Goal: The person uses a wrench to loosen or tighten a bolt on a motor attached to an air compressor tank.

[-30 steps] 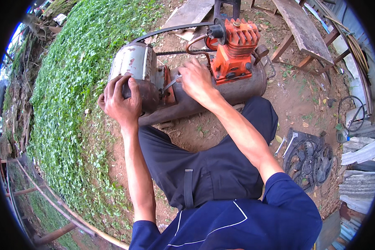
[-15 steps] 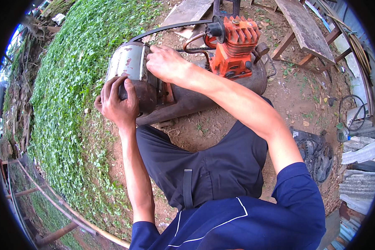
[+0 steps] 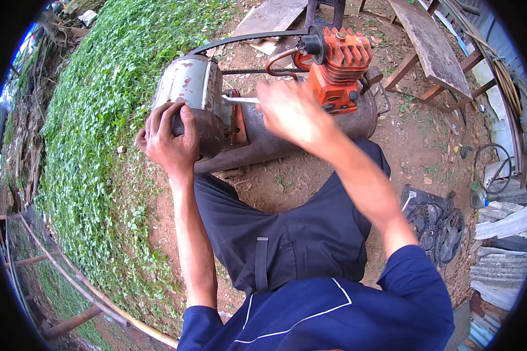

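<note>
In the head view, our right hand (image 3: 293,111) has slid back from the top of the grey motor (image 3: 190,88) to the centre of the frame, so the work returns to the motor's mount. Its fingers look closed on a slim metal tool (image 3: 240,99), tip at the motor's right edge. Our left hand (image 3: 168,137) stays wrapped on the motor's end, upper left.

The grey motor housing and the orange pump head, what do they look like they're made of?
Motor housing: likely sheet metal, dull silver with rust-brown patches, under the left hand. Orange pump head: probably cast metal, judging by its cooling fins, painted matte orange.
</note>
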`<state>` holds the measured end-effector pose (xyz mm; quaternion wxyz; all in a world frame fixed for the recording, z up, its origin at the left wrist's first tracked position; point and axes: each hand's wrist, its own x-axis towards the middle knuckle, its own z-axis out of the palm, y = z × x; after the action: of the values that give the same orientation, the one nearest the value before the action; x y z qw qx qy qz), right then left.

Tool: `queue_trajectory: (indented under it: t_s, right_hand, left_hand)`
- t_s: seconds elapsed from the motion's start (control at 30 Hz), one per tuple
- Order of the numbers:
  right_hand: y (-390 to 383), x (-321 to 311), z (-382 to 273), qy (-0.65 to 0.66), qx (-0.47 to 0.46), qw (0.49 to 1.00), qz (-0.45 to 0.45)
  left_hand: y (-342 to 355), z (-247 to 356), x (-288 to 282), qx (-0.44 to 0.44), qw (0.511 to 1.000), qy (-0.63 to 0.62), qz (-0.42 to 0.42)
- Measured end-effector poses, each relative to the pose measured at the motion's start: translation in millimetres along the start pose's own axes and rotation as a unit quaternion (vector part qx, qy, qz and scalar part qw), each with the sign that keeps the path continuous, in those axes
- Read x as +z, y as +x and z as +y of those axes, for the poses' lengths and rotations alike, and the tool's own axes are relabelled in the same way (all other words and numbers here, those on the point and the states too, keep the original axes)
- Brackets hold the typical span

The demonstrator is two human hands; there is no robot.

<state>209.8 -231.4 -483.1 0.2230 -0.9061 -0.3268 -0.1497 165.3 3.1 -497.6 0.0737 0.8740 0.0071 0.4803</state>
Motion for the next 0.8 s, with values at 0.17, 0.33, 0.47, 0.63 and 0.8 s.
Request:
queue_trajectory:
  t_s: [0.17, 0.33, 0.47, 0.63, 0.8]
  right_hand:
    - [-82.6, 104.2, -20.7, 0.306, 0.234, 0.922, -0.043]
    - [-107.9, 157.6, -78.1, 0.52, 0.386, 0.759, -0.075]
    - [-92.5, 159.2, -107.0, 0.65, 0.407, 0.638, -0.069]
    - [-84.7, 165.3, -124.0, 0.686, 0.4, 0.607, -0.04]
    - [-70.1, 160.1, -124.8, 0.707, 0.408, 0.576, -0.048]
  left_hand:
    - [-0.8, 4.6, -2.6, -0.02, 1.0, 0.01, -0.016]
    - [-2.6, 2.5, -0.7, -0.018, 0.999, 0.017, -0.02]
    - [-3.2, 0.4, 1.7, -0.014, 1.0, 0.021, -0.016]
    - [-3.4, -1.0, 2.4, -0.01, 1.0, 0.011, -0.015]
    - [-3.8, -2.2, 1.4, -0.005, 1.0, 0.017, -0.015]
